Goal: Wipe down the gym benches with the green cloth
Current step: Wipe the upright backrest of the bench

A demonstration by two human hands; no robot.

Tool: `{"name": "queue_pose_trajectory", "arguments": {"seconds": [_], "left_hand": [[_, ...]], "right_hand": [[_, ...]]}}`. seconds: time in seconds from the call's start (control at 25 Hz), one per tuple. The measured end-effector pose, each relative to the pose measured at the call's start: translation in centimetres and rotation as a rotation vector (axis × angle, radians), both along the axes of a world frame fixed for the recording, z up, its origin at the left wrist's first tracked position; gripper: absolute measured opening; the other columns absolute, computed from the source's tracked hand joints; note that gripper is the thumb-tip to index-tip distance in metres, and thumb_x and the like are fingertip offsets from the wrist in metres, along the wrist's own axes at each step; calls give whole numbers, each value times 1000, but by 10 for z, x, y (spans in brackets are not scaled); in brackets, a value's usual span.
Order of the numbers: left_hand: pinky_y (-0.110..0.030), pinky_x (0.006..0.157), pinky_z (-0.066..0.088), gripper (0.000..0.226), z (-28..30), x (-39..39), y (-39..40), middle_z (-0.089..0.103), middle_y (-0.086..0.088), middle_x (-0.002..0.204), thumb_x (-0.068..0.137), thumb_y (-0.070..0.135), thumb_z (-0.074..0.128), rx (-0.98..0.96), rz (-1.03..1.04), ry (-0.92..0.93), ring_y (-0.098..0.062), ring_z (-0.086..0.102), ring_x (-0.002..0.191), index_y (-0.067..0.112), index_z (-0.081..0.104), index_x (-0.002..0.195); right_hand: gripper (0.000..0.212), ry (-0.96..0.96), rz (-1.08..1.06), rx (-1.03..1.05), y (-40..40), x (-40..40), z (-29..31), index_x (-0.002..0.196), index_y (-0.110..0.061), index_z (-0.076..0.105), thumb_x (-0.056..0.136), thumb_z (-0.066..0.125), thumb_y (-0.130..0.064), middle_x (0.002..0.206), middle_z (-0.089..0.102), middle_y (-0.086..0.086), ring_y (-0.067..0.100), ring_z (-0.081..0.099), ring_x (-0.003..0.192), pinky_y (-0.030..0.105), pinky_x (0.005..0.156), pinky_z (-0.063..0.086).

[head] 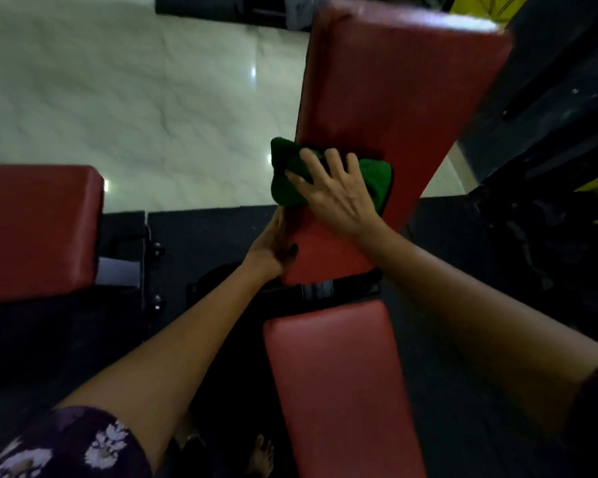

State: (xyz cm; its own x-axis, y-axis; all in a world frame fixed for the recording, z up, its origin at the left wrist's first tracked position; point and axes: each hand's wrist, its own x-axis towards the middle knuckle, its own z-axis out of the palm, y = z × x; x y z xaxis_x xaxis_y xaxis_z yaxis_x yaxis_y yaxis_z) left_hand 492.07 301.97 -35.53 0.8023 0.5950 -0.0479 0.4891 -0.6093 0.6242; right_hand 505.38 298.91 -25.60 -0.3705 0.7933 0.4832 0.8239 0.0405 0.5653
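The right hand (pixel 328 191) lay flat on the green cloth (pixel 290 177), its fingers spread out and straight, pressing the cloth down on the red back pad (pixel 387 98) of the bench. The cloth was bunched up and sat near the lower part of that pad, with one end poking out past the pad's left edge. The left hand (pixel 270 246) was just below it, against the left edge of the same pad, with its fingers straight along the side and holding nothing. The back pad was tilted up and stretched away from the person. Nearer to the person was the red seat pad (pixel 332 374), with a dark gap and some metal between the two pads. A second red bench (pixel 35 232) stood off to the left, well apart from the first. Under the benches was a dark mat (pixel 208 229), and past it a shiny white floor (pixel 135 98). The person wore purple sleeves with white flowers (pixel 66 446).
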Motion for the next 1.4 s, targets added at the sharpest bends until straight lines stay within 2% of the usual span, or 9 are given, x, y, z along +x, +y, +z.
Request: {"name": "queue_pose_trajectory", "arguments": {"seconds": [0.08,0.2,0.32,0.44,0.56,0.8,1.0,1.2,1.4], "left_hand": [[-27,118,8,78,60,3,13,6,-17,155,91,8,54,-72,23,-96,-29,12,144,-2,0,146],[-38,95,39,75,138,13,33,20,-21,151,90,15,54,-41,111,-210,-35,39,129,-1,8,147],[-30,92,40,72,196,20,57,15,-18,155,91,15,52,89,108,-317,-33,37,133,2,10,148],[-36,115,26,70,235,31,83,9,-11,158,92,14,47,197,69,-426,-24,14,145,7,9,150],[-43,117,16,52,260,50,99,27,-4,154,98,18,42,257,-50,-264,-23,14,145,14,26,148],[-30,104,32,45,300,77,132,39,0,148,100,30,41,381,-344,-73,-21,41,132,17,39,143],[-42,81,43,40,314,104,127,43,-14,124,94,35,46,473,-355,62,-38,55,98,7,45,122],[-42,92,41,66,305,128,124,33,-7,142,90,55,46,451,-357,91,-32,49,118,19,28,143],[-38,90,41,64,299,128,128,40,0,143,90,56,45,465,-366,65,-29,51,119,29,27,145]], "right_hand": [[32,19,-42,84,10,8,45,114,-29,66,87,49,-24,123,37,10,28,38,92,39,72,34],[40,128,-150,124,22,10,96,125,-35,54,85,48,-30,124,33,10,30,37,95,41,69,42],[48,394,-281,141,25,14,139,133,-33,45,85,48,-26,129,36,15,37,39,102,44,70,42],[59,1071,-675,237,14,40,160,143,-33,36,88,49,-15,140,32,16,39,36,120,54,93,38],[72,1436,-875,353,14,20,148,149,-28,21,84,45,-5,147,21,17,39,29,129,54,101,32],[63,1441,-768,519,34,-49,88,141,-28,32,81,47,-17,137,42,21,41,45,116,52,92,37],[56,1988,-1224,859,72,-44,107,148,-21,26,97,46,-26,147,28,13,31,32,127,45,98,30],[56,1720,-951,775,67,-80,75,142,-9,39,89,53,-14,136,42,22,38,44,120,45,92,38],[56,2179,-1190,858,57,-47,67,150,-15,21,100,43,-30,143,31,23,38,45,122,37,97,35]]}}
